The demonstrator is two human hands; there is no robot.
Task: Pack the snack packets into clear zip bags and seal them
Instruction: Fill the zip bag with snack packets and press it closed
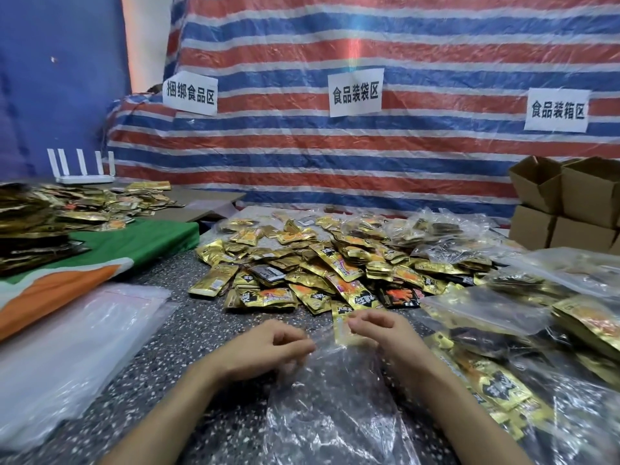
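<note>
Closest to the viewer, two bare forearms reach forward over a dark table (188,330) with a speckled, stone-like top. Between them lies a clear zip bag (335,404), thin, crinkled and shiny. The left hand (268,347) has its fingers curled and pinches the bag's upper edge. The right hand (379,330), fingers also curled, holds a flat gold foil snack packet (342,327) by its top, right at the mouth of the bag.

To the left, a stack of flat empty bags (84,330) lies smooth and milky on the table. To the right, filled bags (503,347) lie overlapping, with gold and black packets showing through the plastic.

Just beyond the hands, a broad loose pile of packets (318,263) spreads across the middle of the table. Most are gold with orange and black printing, a few are black, and all are small, flat and rectangular.

Further left, a folded cloth (117,253) in green, white and orange carries a second heap of packets (84,203). Behind that heap stands a white router (84,169) with upright antennas.

At the far right, open brown cardboard boxes (570,203) are stacked.

The back is covered by a wrinkled tarpaulin (369,156) striped red, white and blue. Three white paper signs (355,92) with black Chinese characters are stuck to it. A blue surface (60,78) fills the far left.
</note>
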